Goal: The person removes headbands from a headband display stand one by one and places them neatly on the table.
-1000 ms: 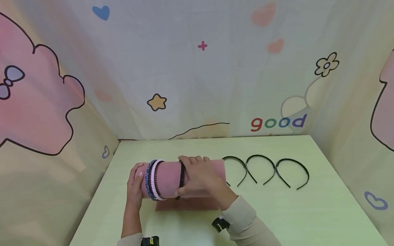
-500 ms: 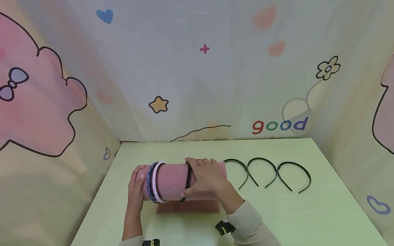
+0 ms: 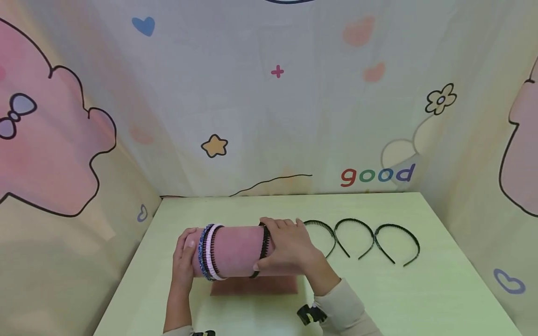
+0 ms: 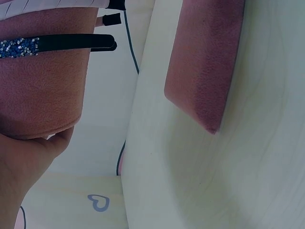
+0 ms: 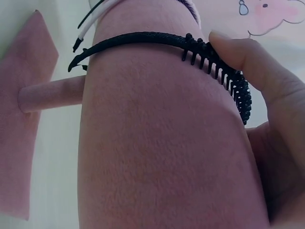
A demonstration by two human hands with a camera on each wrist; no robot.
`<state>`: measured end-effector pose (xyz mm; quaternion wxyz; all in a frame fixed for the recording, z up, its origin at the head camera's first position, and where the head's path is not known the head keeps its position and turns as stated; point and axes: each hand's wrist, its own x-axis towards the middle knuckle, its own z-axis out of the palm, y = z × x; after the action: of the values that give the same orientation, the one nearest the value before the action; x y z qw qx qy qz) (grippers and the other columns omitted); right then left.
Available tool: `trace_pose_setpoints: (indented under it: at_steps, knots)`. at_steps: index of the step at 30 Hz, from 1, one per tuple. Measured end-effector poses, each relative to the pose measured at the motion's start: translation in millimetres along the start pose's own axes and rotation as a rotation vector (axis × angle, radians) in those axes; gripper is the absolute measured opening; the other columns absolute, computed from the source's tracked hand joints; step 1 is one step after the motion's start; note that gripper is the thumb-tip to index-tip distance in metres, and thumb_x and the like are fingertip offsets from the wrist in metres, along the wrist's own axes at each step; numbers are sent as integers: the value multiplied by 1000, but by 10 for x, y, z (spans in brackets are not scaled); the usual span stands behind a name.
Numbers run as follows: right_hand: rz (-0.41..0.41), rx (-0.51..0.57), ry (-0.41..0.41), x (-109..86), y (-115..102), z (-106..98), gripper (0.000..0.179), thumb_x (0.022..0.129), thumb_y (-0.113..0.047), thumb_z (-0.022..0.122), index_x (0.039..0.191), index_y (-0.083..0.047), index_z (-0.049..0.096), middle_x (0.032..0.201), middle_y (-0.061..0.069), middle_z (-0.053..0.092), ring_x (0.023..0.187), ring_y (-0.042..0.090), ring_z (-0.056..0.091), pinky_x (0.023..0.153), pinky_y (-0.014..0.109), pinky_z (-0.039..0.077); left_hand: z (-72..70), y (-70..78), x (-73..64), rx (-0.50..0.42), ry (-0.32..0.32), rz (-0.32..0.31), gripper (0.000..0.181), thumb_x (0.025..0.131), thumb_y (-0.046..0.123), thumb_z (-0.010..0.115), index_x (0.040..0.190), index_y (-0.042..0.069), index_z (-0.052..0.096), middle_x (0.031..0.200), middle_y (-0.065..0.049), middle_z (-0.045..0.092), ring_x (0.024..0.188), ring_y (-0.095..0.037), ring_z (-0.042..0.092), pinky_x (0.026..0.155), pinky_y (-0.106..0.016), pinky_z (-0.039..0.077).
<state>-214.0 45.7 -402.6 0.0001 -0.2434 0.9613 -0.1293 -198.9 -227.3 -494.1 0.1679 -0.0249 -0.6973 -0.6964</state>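
A pink plush headband stand [image 3: 239, 252] lies across the front of me, its padded roll raised on a post above a flat base [image 5: 19, 124]. My left hand [image 3: 184, 259] grips the roll's left end, thumb toward me. With fingers over the top and thumb at the front, my right hand [image 3: 290, 247] holds a black toothed headband [image 3: 265, 242] that arches round the roll, right of its middle. In the right wrist view one end of this black headband [image 5: 143, 38] curves past the roll's side. Near the left end sit a blue glittery headband [image 3: 202, 252] and a white headband [image 3: 211, 252], close together.
To the right on the pale green table [image 3: 378, 298] three black headbands lie in a row: a left one [image 3: 329, 228] partly behind my right hand, a middle one [image 3: 354, 220] and a right one [image 3: 397, 226]. A patterned cloth wall [image 3: 252, 93] rises behind.
My right hand has slid the black headband rightward along the roll, away from the blue and white ones. My left hand keeps its grip on the left end.
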Motion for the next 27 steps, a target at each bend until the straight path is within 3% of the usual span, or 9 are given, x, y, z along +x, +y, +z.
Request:
trace_pose_setpoints:
  at_steps: [6, 11, 18, 27]
  knots:
    - [30, 25, -8, -41, 56, -36, 100, 60, -65, 70, 142, -22, 32, 134, 4, 46, 123, 28, 39, 100, 58, 18, 38, 201, -46, 25, -7, 1, 33, 98, 12, 36, 129, 1, 42, 119, 3, 52, 105, -18, 48, 87, -30, 35]
    - [19, 61, 16, -50, 93, -64, 99, 59, -64, 72, 140, -22, 35, 132, 7, 47, 121, 29, 40, 94, 53, 30, 62, 321, -56, 29, 7, 10, 33, 98, 12, 37, 129, 0, 41, 118, 4, 53, 104, -17, 49, 87, -29, 36]
    - [27, 149, 25, -88, 164, -51, 99, 57, -60, 76, 139, -22, 37, 135, 10, 42, 123, 32, 36, 88, 50, 38, 68, 271, -53, -16, -9, 16, 33, 98, 9, 36, 129, 0, 40, 118, 4, 53, 104, -17, 50, 87, -29, 37]
    - [-38, 220, 51, -95, 267, -15, 98, 56, -54, 79, 138, -16, 41, 134, 13, 42, 122, 32, 36, 92, 48, 36, 90, 271, -74, -11, -8, 26, 32, 98, 8, 36, 128, -1, 41, 116, 6, 54, 103, -16, 50, 87, -29, 37]
